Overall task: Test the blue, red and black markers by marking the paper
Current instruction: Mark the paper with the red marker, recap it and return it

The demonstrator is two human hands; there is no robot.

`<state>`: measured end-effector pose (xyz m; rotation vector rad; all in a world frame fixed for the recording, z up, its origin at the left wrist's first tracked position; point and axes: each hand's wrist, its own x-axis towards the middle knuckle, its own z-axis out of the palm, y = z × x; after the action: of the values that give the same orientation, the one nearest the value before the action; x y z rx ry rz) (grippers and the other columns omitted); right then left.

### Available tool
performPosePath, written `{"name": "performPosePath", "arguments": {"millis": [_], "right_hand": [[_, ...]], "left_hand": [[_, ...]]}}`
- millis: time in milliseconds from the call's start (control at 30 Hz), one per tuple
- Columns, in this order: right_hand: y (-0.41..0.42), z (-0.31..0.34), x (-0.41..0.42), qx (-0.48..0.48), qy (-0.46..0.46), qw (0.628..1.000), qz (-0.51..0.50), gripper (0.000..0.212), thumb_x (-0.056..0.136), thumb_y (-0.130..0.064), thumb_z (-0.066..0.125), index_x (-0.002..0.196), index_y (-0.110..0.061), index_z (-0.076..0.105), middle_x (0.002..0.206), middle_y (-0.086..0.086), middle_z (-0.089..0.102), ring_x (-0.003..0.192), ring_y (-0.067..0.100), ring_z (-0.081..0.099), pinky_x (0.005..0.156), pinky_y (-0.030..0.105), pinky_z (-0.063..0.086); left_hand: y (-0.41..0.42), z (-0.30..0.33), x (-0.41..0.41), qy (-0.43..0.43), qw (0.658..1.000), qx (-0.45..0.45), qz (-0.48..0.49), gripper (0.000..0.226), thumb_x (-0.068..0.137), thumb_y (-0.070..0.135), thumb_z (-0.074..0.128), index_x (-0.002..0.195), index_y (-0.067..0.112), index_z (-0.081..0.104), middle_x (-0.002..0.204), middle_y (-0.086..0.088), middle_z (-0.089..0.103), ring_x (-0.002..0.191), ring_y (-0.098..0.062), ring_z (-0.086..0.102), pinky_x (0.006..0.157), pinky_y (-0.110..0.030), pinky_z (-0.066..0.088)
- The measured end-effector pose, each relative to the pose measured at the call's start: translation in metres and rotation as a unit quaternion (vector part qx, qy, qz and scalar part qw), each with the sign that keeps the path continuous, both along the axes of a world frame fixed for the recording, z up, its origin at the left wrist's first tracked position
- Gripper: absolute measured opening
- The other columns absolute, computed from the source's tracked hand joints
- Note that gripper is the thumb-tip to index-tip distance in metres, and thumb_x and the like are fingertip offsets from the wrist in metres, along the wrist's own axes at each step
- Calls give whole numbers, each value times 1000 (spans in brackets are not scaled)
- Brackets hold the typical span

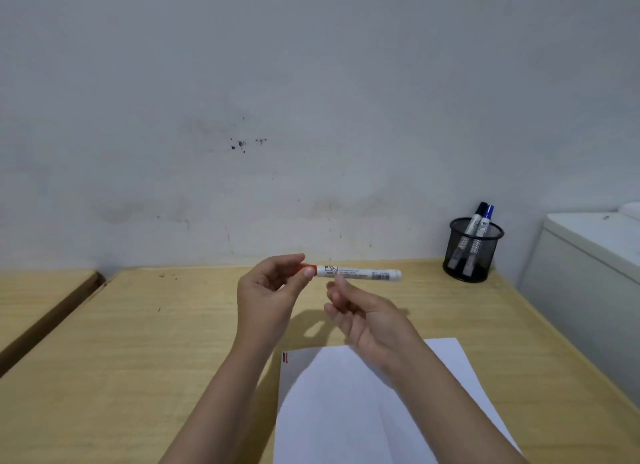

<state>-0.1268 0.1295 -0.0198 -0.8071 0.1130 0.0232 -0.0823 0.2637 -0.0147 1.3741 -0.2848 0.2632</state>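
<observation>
One sheet of white paper [363, 404] lies on the wooden table [138, 342], nearest the viewer and under both forearms; at its corner below the left hand are two short strokes [285, 357], one blue and one red, side by side. Two hands are raised above the table beyond the paper. The left hand [268, 290] pinches the red-capped end of one red marker [356, 273] between thumb and fingers, so the white barrel sticks out level to the right. The right hand [363, 318] is just below the barrel, fingers loosely curled and slightly blurred, gripping nothing; whether a fingertip touches the barrel cannot be told. Farther off to the right of the right hand stands one black mesh cup [472, 252] holding two markers, one black marker [472, 221] and one blue marker [485, 221], caps up. Beside it is a white cabinet [588, 273]. Behind is a scuffed white wall [311, 100].
</observation>
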Motion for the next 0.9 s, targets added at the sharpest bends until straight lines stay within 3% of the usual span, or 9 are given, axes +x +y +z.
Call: {"name": "performPosePath", "arguments": {"millis": [67, 100, 200, 267, 400, 500, 600, 700, 900], "right_hand": [[-13, 12, -5, -146, 0, 988, -52, 14, 72, -7, 74, 82, 1, 67, 66, 7, 57, 50, 6, 57, 53, 19, 55], [-22, 18, -6, -251, -22, 962, -109, 17, 71, -8, 77, 84, -2, 68, 66, 5, 59, 50, 5, 56, 53, 19, 54], [-50, 36, -9, -525, -104, 811, -236, 25, 66, -19, 83, 86, -24, 69, 80, -10, 68, 67, 1, 60, 64, 17, 50], [-66, 43, -10, -595, -138, 761, -217, 27, 67, -23, 81, 91, -28, 70, 89, -14, 71, 79, 1, 63, 71, 17, 48], [-98, 47, -12, -602, -189, 752, -189, 25, 72, -15, 76, 95, -23, 71, 81, -4, 73, 71, 7, 68, 73, 31, 57], [-130, 49, -14, -598, -197, 747, -212, 36, 74, -10, 72, 103, -29, 65, 76, -1, 68, 59, 7, 62, 66, 29, 56], [-175, 59, -13, -584, -186, 737, -285, 45, 75, -5, 68, 111, -31, 61, 71, 1, 61, 53, 7, 51, 62, 21, 50], [-225, 83, -7, -545, -165, 726, -387, 40, 75, -2, 67, 105, -28, 61, 69, 7, 59, 46, 3, 46, 55, 13, 45], [-278, 102, 22, -542, -125, 671, -491, 32, 76, -11, 66, 100, -29, 56, 65, 6, 64, 47, 3, 54, 62, 22, 51]], "left_hand": [[-4, 6, 2, -12, 1000, 15, 21, 20, 68, 4, 78, 85, 10, 70, 82, -17, 70, 74, -18, 64, 66, -16, 53], [-7, 10, 3, -17, 999, 25, 21, 20, 67, 5, 79, 85, 9, 70, 82, -17, 70, 72, -17, 64, 64, -15, 52], [-25, 24, 4, -33, 998, 54, 1, 18, 65, 4, 80, 80, 6, 70, 74, -9, 71, 64, -10, 65, 61, -13, 51], [-44, 33, 4, -44, 997, 58, -22, 16, 65, 2, 80, 77, 5, 69, 70, -5, 70, 61, -6, 65, 61, -13, 52], [-88, 45, 9, -49, 995, 58, -65, 15, 64, 3, 80, 74, 3, 70, 63, -1, 70, 62, -11, 66, 62, -16, 54], [-122, 49, 13, -54, 991, 68, -102, 16, 69, 11, 79, 82, 6, 71, 72, -8, 73, 72, -17, 70, 71, -24, 56], [-160, 45, 21, -61, 989, 106, -85, 21, 75, 26, 75, 89, 11, 72, 84, -7, 74, 77, -11, 68, 74, -22, 53], [-198, 33, 36, -71, 977, 190, -62, 25, 78, 34, 70, 93, 14, 71, 94, 0, 73, 86, -8, 66, 75, -20, 48], [-261, 20, 58, -81, 942, 322, -48, 31, 79, 32, 68, 103, 12, 70, 113, -8, 68, 107, -20, 61, 88, -28, 47]]}}
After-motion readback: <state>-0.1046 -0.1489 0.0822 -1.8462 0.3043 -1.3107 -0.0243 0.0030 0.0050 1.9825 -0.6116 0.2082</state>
